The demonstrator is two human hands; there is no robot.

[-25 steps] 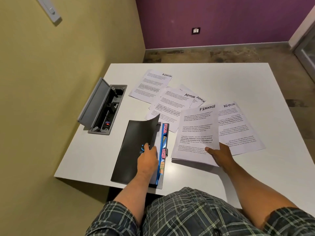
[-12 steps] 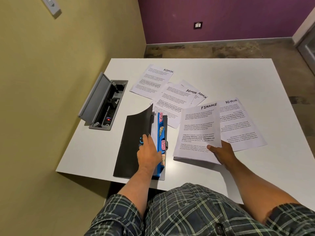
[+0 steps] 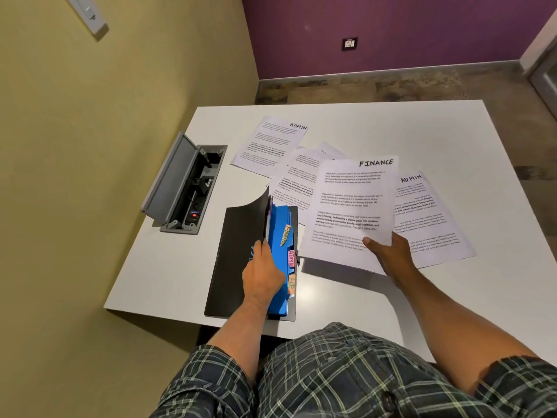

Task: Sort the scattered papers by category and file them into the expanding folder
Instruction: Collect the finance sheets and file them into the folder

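A black expanding folder (image 3: 235, 260) lies at the table's near left edge, its cover lifted. Blue dividers (image 3: 278, 236) inside carry tabs reading FINANCE, ADMIN and HR. My left hand (image 3: 262, 274) grips the front dividers and holds them back from the blue ones. My right hand (image 3: 388, 251) pinches the lower edge of a small stack of sheets headed FINANCE (image 3: 352, 206), raised just right of the folder. Sheets headed ADMIN (image 3: 271, 146) lie scattered beyond, and one ADMIN sheet (image 3: 431, 218) lies to the right under the held stack.
An open grey cable box (image 3: 184, 188) is sunk in the white table (image 3: 391, 128) left of the folder. A yellow wall runs close along the left side. My lap in plaid shorts sits at the near edge.
My right hand has lifted the FINANCE sheets higher and a little toward the folder. My left hand has pulled more dividers back, so the FINANCE tab now shows.
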